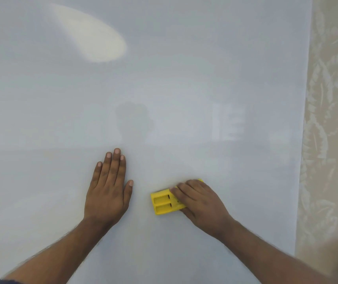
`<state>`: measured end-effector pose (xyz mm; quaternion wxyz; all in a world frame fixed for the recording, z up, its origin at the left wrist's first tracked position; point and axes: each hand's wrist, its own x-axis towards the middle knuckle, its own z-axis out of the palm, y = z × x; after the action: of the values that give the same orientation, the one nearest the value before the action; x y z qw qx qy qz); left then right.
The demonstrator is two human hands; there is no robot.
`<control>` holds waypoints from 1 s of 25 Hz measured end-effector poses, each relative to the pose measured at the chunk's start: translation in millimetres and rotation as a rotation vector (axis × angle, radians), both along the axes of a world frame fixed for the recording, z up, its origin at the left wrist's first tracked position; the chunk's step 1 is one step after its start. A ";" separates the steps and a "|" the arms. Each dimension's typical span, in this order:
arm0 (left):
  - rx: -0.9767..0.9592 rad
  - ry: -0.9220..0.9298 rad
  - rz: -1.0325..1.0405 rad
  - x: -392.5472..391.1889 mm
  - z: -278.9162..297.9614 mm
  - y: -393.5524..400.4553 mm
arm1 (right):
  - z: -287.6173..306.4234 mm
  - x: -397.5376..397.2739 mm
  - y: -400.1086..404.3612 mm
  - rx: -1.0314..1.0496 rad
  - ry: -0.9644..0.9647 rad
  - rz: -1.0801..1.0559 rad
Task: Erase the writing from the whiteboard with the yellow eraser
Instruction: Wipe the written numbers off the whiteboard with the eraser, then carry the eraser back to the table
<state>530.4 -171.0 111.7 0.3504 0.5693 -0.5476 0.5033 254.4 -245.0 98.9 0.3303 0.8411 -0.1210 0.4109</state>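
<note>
Left hand (107, 189): lay flat, fingers straight, on whiteboard (164, 89).
Right hand (200, 203): gripped one yellow eraser (165, 202) near whiteboard's lower edge.

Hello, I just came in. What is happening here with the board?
A person is wiping a whiteboard. The right hand grips a yellow eraser and holds it against the board. The left hand rests flat on the board beside it, fingers straight. No writing shows on the part of the board in view; only a bright light reflection and faint shadows appear. Patterned wallpaper lies to the right.
</note>
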 end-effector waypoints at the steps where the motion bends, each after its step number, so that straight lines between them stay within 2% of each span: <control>1: 0.011 -0.010 0.000 1.2 -1.5 0.6 | -1.8 -12.0 -3.0 -0.021 0.023 -0.021; 3: 0.026 -0.014 -0.004 1.4 -4.6 1.8 | 4.8 -36.2 -12.5 -0.028 0.005 -0.064; 6: 0.039 -0.007 -0.009 0.9 -7.4 3.0 | 25.1 -58.5 -22.1 0.034 -0.127 -0.122; 11: 0.061 -0.015 -0.014 1.3 -13.6 5.1 | 17.6 -49.0 -21.0 0.188 -0.312 -0.119; 16: 0.122 0.005 -0.042 -0.8 -28.3 11.3 | -32.1 -57.7 -17.0 0.222 -0.133 -0.116; 20: 0.181 0.081 -0.116 -14.6 -41.2 22.1 | -51.6 -73.2 -1.1 0.336 -0.045 -0.177; 25: 0.315 -0.202 -0.422 -78.3 -74.1 21.0 | -54.6 -92.1 32.8 0.417 0.027 -0.223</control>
<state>452.1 -150.0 37.6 0.2982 0.4371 -0.7577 0.3819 162.3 -212.2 44.3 0.1943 0.8780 -0.2912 0.3265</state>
